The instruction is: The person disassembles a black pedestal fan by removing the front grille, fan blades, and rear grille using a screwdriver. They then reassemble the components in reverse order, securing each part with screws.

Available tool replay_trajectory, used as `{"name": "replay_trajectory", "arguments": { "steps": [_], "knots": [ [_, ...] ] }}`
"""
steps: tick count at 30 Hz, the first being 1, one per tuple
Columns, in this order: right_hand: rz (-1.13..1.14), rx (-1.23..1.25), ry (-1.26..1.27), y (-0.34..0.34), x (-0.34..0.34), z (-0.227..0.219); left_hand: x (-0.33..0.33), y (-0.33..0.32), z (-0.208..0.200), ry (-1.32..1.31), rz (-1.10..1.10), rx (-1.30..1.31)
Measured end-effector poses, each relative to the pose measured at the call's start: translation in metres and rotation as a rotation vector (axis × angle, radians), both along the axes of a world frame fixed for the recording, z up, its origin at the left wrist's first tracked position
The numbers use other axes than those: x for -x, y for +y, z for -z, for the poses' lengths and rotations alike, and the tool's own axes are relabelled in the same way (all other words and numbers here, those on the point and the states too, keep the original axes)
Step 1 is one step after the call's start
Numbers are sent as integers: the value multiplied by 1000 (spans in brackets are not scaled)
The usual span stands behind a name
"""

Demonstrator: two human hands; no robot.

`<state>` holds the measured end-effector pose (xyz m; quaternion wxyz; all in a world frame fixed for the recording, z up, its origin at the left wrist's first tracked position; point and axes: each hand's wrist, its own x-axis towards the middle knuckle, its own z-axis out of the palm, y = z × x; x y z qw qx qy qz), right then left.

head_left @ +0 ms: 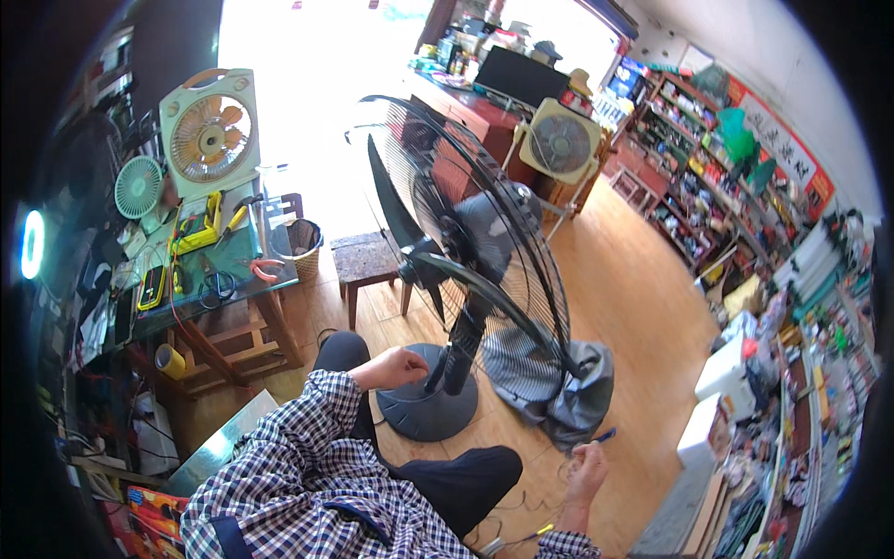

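A large black pedestal fan (pixel 459 233) stands before me, its blades (pixel 396 200) facing left and its wire guard (pixel 549 279) curving round the right side. Its round base (pixel 426 415) rests on the floor between my knees. Beside the fan's pole is my left hand (pixel 396 368), fingers curled in, nothing visible in them. My right hand (pixel 587 470), lower right, is closed on a small blue tool (pixel 606 435) whose end sticks up past the fingers; its kind is unclear. A grey cloth (pixel 582 396) lies crumpled on the floor behind the fan base.
On the left, a workbench (pixel 244 247) bears a box fan (pixel 209 135), a small green fan (pixel 140 186), a yellow multimeter (pixel 152 287) and pliers (pixel 265 270). A wooden stool (pixel 365 256) stands behind the fan. Crowded shelves (pixel 694 158) line the right side. Thin cable lies near my right hand.
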<state>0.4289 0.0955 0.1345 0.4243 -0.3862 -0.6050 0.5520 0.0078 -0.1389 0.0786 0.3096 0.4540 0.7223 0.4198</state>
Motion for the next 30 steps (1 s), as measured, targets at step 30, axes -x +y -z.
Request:
{"name": "replay_trajectory", "arguments": {
  "steps": [30],
  "knots": [
    [-608,322,-319,-132,195,76,103,-98,-126,316,-470,-320]
  ]
}}
